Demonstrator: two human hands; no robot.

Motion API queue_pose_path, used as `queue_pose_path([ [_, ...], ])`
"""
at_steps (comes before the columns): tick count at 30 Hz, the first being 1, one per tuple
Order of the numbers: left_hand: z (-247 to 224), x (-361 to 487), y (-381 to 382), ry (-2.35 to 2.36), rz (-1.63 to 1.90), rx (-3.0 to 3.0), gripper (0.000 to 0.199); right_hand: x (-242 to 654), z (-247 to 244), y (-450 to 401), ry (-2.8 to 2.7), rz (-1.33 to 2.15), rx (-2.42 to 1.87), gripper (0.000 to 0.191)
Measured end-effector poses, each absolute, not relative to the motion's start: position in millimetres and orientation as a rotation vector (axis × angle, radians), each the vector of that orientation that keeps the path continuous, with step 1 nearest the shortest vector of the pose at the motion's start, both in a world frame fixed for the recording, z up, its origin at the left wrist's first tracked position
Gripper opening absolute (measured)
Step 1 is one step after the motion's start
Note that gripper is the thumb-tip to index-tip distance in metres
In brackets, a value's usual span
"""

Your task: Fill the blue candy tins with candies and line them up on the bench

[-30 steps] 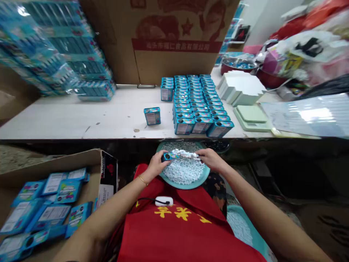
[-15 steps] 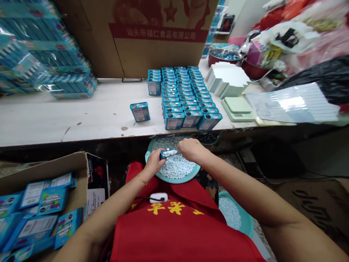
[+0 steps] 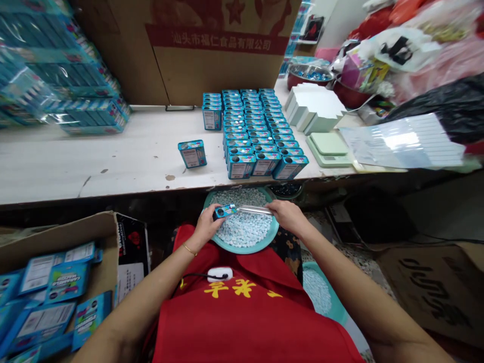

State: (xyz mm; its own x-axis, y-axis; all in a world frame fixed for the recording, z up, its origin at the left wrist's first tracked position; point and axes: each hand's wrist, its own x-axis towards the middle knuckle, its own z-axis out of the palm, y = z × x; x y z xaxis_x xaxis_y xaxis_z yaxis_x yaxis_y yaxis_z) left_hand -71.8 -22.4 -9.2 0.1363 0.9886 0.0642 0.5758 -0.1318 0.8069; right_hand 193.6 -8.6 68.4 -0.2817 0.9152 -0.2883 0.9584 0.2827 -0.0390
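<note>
My left hand (image 3: 204,224) grips a small blue box (image 3: 226,210) with a dark round spot on its top, held over a turquoise basin (image 3: 242,249). White candies (image 3: 245,232) fill the basin, and a white piece sits at the box's right end. In my right hand (image 3: 288,216) is a shiny, narrow trough-shaped scoop (image 3: 255,209); its tip points left and lies close to the box. Whether the tip touches the box I cannot tell. Rows of similar blue boxes (image 3: 251,133) stand on the table ahead, with a single blue box (image 3: 192,154) apart on their left.
A carton (image 3: 117,252) of blue packs is at lower left. The white table (image 3: 151,156) carries a pale green scale (image 3: 328,149), white folded card (image 3: 317,108) and wrapped blue packs (image 3: 93,116). A second turquoise basin (image 3: 342,307) stands low at right.
My right hand has moved right and the scoop now shows clearly. The candies heaped on the box top are mostly gone from it. My left hand has shifted slightly left with the box.
</note>
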Motion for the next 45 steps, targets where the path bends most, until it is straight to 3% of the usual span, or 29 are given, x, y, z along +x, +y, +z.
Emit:
queue_pose_path([
  [8,-1,-100,-21,1.543,1.003,1.589,0.038,144,-55,-13,2.135,-0.657,1.977,0.038],
  [13,1,-115,-25,1.594,1.08,1.457,0.042,118,-83,-5,2.18,-0.811,2.089,0.035],
  [17,-2,-118,-29,1.58,1.114,1.411,0.043,145,-63,-2,2.287,-0.921,2.098,0.032],
  [22,-5,-106,-28,1.604,1.035,1.556,0.039,171,5,-1,2.605,-1.042,2.01,0.029],
  [31,-6,-68,-26,1.581,0.837,1.849,0.036,136,105,3,2.458,-0.437,1.598,0.03],
  [40,-11,-66,-28,1.611,0.798,1.872,0.034,94,127,-8,2.464,-0.215,1.473,0.028],
  [45,-14,-73,-26,1.557,0.879,1.761,0.034,128,117,-11,2.426,-0.186,1.558,0.027],
])
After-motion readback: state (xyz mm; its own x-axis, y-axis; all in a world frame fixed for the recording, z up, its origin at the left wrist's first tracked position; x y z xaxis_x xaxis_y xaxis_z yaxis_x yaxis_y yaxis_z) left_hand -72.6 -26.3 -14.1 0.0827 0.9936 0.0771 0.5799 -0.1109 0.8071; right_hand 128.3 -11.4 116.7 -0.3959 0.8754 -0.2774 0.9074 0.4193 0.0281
